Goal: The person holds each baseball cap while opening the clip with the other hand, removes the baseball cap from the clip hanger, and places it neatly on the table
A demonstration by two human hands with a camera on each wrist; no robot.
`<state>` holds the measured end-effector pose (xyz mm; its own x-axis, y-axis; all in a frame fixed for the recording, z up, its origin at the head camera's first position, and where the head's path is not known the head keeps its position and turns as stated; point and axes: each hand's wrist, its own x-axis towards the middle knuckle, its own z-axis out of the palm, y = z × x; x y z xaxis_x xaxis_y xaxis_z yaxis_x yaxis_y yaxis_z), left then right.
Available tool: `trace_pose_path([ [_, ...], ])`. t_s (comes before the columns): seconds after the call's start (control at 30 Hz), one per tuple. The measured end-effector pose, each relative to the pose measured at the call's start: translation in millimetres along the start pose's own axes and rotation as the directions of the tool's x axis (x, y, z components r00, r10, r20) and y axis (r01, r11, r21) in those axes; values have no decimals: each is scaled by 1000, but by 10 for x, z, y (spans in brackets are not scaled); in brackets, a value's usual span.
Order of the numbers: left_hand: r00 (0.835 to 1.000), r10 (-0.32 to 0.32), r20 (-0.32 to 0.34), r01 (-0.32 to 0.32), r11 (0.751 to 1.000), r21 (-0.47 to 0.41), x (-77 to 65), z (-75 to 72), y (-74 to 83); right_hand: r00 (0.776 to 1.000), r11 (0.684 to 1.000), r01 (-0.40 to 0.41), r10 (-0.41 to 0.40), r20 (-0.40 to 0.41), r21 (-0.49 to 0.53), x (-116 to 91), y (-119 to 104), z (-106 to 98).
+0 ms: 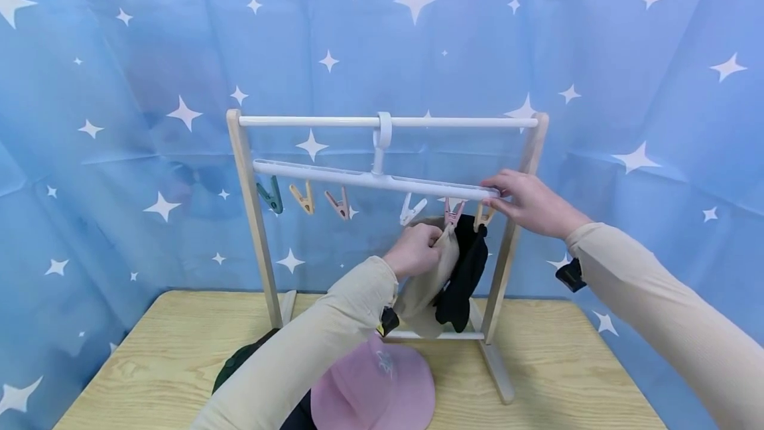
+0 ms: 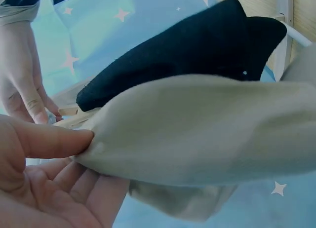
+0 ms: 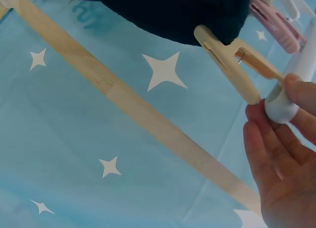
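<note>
My left hand (image 1: 414,250) pinches the edge of a beige cap (image 1: 425,294) between thumb and fingers, close below a pink clothespin (image 1: 453,212). In the left wrist view the beige cap (image 2: 197,129) stretches away from the thumb, with a black cap (image 2: 187,50) behind it. That black cap hangs at the bar's right end from a pale yellow clothespin (image 3: 229,62). My right hand (image 1: 528,203) grips the right end of the white hanger bar (image 1: 388,182), which tilts down to the right.
A wooden rack (image 1: 253,217) with a white top rail (image 1: 310,121) carries the hanger by its hook. Green (image 1: 271,195), yellow (image 1: 302,198), pink (image 1: 339,204) and white clothespins (image 1: 412,209) hang along the bar. A pink cap (image 1: 376,383) and dark cap (image 1: 239,358) lie on the table (image 1: 161,350).
</note>
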<state>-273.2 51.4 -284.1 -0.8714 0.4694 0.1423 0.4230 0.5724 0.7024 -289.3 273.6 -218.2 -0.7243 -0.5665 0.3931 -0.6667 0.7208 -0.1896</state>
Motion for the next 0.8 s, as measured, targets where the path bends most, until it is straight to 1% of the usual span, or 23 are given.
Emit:
trace_pose_path([
  [0.1, 1000, -11, 9, 12, 999, -52, -2, -21, 10, 999, 999, -34, 34, -32, -2, -11, -5, 5],
  [0.17, 1000, -26, 11, 27, 995, -101, 0, -29, 12, 995, 998, -59, 58, -75, -15, -18, -30, 29],
  [0.2, 999, -37, 11, 38, 992, -122, 0, -30, 11, 992, 997, -70, 66, -110, -38, -23, -48, 50],
  [0.3, 998, -58, 3, 58, 982, -181, 7, -33, 8, 969, 984, -106, 71, -237, -142, -29, -129, 137],
  [0.4, 998, -58, 6, 58, 976, -208, 24, -11, 19, 947, 968, -141, 70, -314, -208, -44, -234, 233],
  [0.5, 998, -58, 16, 60, 974, -219, 52, 11, 45, 938, 960, -180, 102, -333, -214, -33, -349, 291],
  [0.63, 998, -65, 11, 65, 978, -198, 77, 8, 48, 933, 939, -254, 175, -315, -230, 44, -485, 310],
  [0.7, 999, -53, 11, 54, 981, -185, 82, 1, 43, 931, 924, -288, 209, -301, -250, 86, -531, 315],
  [0.8, 1000, -12, 21, 15, 989, -150, 88, -11, 44, 926, 907, -332, 262, -271, -259, 148, -575, 326],
])
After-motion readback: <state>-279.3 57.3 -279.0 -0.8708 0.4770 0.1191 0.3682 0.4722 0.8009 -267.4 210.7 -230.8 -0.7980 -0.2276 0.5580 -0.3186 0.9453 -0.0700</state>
